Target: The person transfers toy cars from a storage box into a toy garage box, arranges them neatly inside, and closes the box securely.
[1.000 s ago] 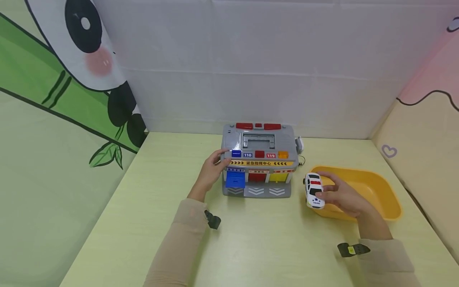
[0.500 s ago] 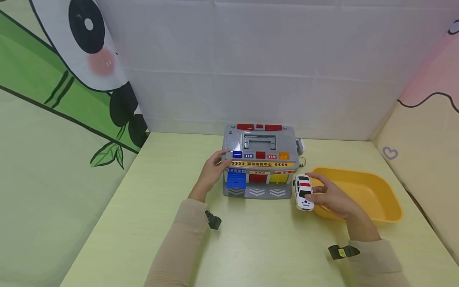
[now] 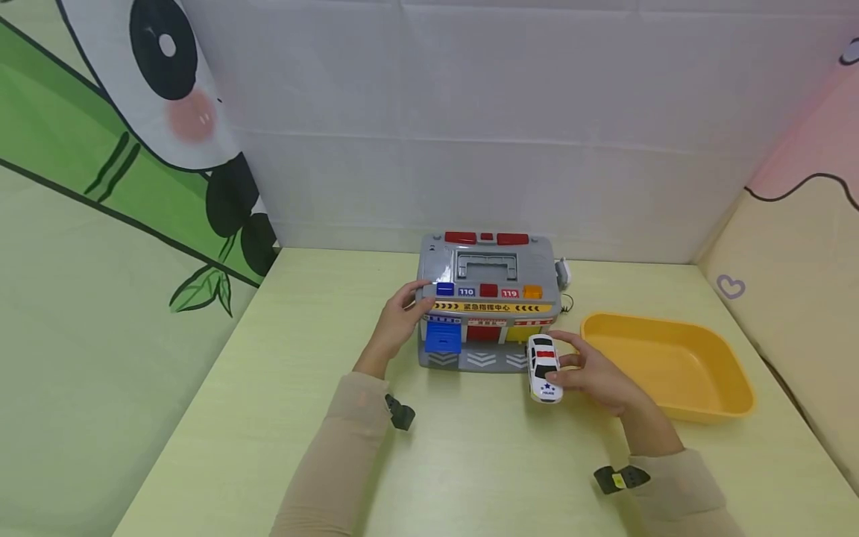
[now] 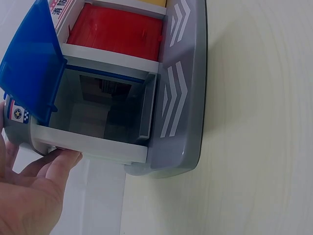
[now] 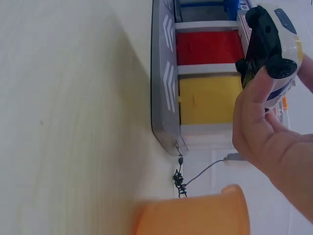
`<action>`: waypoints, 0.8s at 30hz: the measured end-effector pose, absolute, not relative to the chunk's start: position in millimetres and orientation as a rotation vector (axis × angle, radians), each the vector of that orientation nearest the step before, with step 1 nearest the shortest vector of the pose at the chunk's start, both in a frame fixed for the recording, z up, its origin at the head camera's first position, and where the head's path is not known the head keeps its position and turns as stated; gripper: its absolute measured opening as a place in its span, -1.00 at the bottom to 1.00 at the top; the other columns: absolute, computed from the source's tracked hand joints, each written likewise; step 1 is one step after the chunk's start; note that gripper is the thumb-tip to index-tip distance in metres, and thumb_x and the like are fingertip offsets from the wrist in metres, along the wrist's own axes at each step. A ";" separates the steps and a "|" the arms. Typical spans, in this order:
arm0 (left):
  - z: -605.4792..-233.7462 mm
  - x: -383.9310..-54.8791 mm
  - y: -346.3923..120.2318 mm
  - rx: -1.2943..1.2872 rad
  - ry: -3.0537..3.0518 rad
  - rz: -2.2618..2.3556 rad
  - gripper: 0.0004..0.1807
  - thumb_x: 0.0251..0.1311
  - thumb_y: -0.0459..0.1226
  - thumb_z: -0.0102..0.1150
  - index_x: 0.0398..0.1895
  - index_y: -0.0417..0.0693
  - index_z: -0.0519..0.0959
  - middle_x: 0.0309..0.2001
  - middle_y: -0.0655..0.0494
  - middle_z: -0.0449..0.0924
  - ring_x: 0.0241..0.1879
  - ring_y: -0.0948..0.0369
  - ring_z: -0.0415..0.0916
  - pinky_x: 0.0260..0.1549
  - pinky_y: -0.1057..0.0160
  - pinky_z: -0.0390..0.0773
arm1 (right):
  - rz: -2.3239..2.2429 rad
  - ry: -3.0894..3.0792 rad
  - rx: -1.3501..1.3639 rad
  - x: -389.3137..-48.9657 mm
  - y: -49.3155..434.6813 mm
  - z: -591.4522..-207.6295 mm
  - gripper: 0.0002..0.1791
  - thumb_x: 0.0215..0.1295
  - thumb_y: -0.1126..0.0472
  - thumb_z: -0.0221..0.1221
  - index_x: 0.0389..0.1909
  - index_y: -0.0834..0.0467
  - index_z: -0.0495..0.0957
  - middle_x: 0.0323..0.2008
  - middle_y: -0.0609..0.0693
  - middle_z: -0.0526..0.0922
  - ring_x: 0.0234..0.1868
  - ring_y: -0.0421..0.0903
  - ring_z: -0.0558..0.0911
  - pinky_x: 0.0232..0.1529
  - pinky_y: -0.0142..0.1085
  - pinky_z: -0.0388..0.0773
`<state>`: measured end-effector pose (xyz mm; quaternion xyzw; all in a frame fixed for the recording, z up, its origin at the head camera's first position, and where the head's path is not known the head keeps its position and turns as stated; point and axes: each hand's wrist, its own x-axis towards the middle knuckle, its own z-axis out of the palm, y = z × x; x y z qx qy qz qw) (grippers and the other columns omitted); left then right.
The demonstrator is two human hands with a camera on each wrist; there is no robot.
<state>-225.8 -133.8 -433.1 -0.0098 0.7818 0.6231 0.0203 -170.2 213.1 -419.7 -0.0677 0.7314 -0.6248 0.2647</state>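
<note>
A grey toy garage [image 3: 486,298] stands at the back of the table, with blue, red and yellow doors. Its blue door [image 4: 32,63] is swung up, baring the compartment [image 4: 88,107] behind it; the red door [image 4: 115,34] and yellow door [image 5: 208,100] are down. My left hand [image 3: 394,324] grips the garage's left end, fingers and thumb at the roof edge. In my right hand [image 3: 593,375], a white toy police car [image 3: 545,367] is pinched between thumb and fingers, its underside [image 5: 261,46] showing in the right wrist view. The car overlaps the garage's front right corner in the head view.
A yellow plastic basin [image 3: 678,365] sits to the right, beyond my right wrist. By the garage's right side are a coiled dark cord [image 5: 180,181] and a small grey-white piece [image 3: 563,274]. A pale cloth wall [image 3: 496,179] rises behind the table.
My right hand has carried the police car leftward from the basin's near left edge to the garage's front right corner. The left hand stays at the garage's left end.
</note>
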 end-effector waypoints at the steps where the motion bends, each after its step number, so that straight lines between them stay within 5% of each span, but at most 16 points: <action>1: -432.9 -225.8 -133.7 -0.035 2.426 1.931 -0.48 0.33 0.03 0.15 0.32 0.20 0.40 0.45 -0.01 0.17 0.41 -0.07 0.10 0.23 -0.03 0.32 | -1.688 1.976 -0.186 -170.1 211.2 -420.4 -0.07 0.22 0.32 0.30 0.50 0.17 -0.04 0.04 0.34 0.37 -0.11 0.08 0.54 -0.10 -0.24 0.57; 24: -432.9 -225.1 -133.7 -0.028 2.433 1.945 -0.48 0.32 0.03 0.16 0.31 0.20 0.41 0.44 -0.01 0.18 0.40 -0.08 0.11 0.22 -0.03 0.34 | -1.739 1.929 -0.210 -171.9 160.7 -435.1 -0.13 0.21 0.38 0.29 0.46 0.23 0.02 0.10 0.41 0.32 -0.09 0.11 0.53 -0.07 -0.15 0.60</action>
